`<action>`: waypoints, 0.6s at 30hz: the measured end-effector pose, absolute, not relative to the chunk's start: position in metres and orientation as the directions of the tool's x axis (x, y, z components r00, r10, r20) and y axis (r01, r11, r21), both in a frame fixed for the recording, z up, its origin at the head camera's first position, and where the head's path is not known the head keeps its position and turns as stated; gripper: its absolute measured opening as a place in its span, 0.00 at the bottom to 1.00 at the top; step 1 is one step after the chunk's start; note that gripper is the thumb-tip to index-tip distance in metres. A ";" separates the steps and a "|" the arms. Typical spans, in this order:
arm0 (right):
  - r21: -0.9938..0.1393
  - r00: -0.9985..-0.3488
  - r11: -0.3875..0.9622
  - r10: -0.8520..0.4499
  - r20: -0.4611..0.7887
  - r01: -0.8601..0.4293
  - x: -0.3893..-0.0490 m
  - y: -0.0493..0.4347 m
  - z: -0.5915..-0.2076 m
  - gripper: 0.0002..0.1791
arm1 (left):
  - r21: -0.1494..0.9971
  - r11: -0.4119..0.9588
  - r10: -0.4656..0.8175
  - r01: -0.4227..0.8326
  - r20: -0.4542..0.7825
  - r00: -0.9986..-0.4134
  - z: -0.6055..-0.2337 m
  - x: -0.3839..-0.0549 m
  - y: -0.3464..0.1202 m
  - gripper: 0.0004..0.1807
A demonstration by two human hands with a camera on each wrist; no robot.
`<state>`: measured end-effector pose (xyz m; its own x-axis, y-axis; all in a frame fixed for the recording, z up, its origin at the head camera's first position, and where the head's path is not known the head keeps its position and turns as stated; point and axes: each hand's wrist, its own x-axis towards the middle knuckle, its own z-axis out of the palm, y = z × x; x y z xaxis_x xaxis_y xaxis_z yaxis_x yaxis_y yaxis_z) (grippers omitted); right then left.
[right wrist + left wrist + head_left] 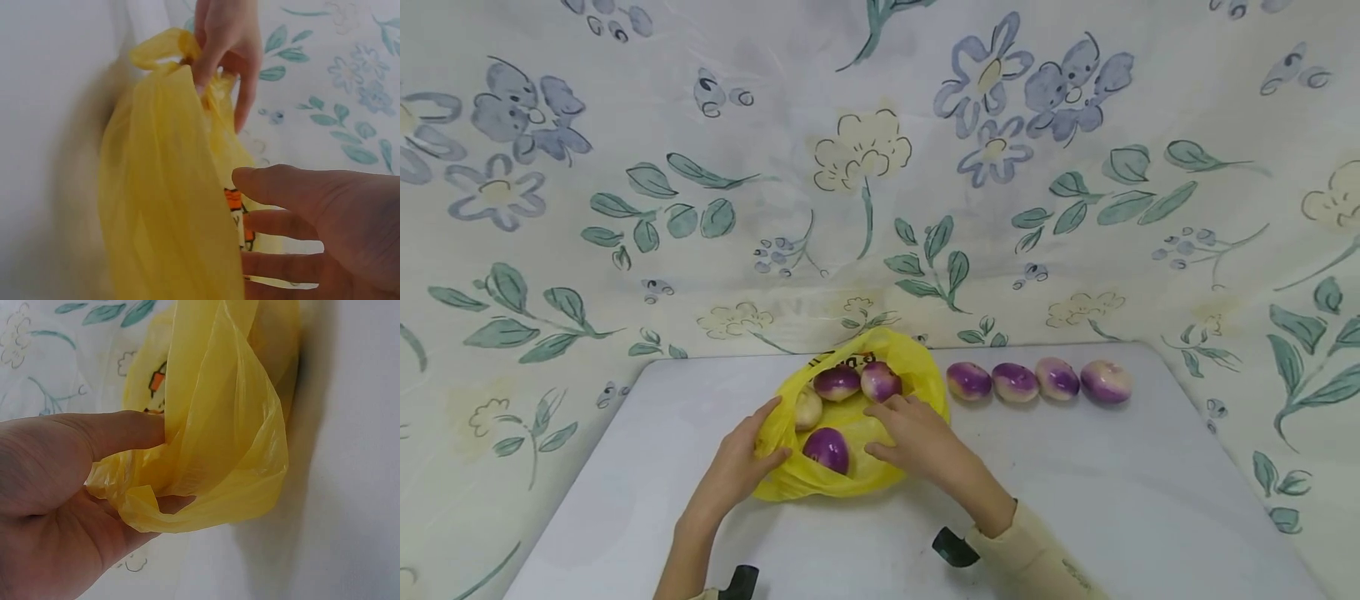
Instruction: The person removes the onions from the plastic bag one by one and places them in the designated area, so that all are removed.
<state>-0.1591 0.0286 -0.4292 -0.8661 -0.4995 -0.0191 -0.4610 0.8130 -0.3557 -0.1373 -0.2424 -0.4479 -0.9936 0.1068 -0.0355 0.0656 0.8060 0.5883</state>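
Note:
A yellow plastic bag (857, 483) lies with its mouth wide on the white table. Inside it are several purple-and-white turnips (826, 450), one of them mostly pale. My left hand (735, 467) holds the bag's left rim between thumb and fingers; the left wrist view shows the thumb over the film (212, 425) and fingers partly hidden behind it. At the bag's right side, my right hand (921, 437) reaches over the mouth. Its thumb and fingers are spread and grip nothing, as the right wrist view shows my right hand (337, 231) beside the film.
Several more turnips (1015, 382) stand in a row to the right of the bag, near the back edge of the white table (1120, 500). A floral cloth (865, 233) hangs behind the table and shows at its sides.

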 end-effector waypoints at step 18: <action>-0.385 -0.773 0.749 -0.622 -0.127 -0.539 -0.180 -0.010 -0.421 0.31 | 0.584 0.808 0.109 0.072 -0.028 -0.994 -0.448 -0.139 -0.245 0.41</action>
